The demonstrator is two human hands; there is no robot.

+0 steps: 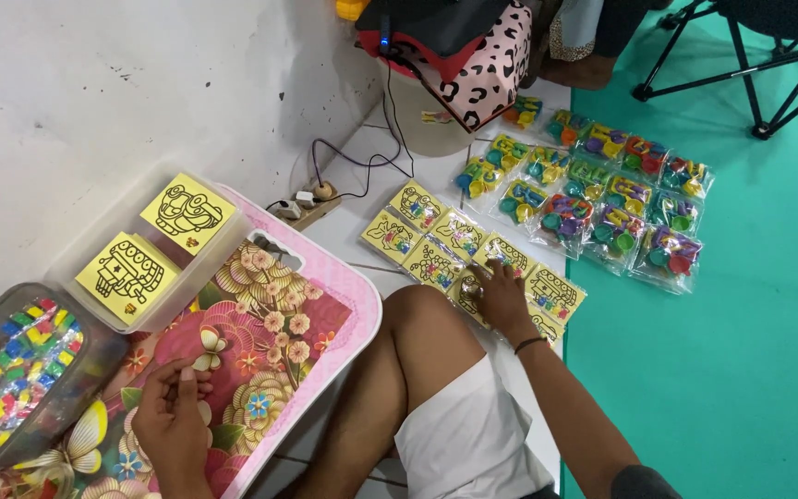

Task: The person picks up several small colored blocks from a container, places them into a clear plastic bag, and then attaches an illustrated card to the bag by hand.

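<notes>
The right hand (499, 294) is reaching across the bent knee to the floor, its fingers spread and pressing flat on one of the yellow card packets (473, 259) lying in loose overlapping rows there — touching it, not yet gripping it. The left hand (170, 407) is resting on the flowered lap table (325, 305), its fingers curled loosely inward; whether they are pinching anything small I cannot tell.

The packets are looking glossy and are overlapping one another, so, as I judge it, a flat press could be sliding two together or knocking the neat row askew. The long reach over the knee is also risky: a shift of the leg could be tipping the lap table and everything sitting on it.

On the table's far edge a clear tub (154, 259) is holding two yellow picture cards (159, 242), and beside it a second clear box (25, 370) is brimming with small coloured pieces — both close to the wall and to the left hand. Beyond the yellow packets, bags of bright plastic toys (602, 194) are lying in rows on the green mat (741, 370). A power strip with cables (307, 199) is trailing near the wall, just beside the table's corner.
</notes>
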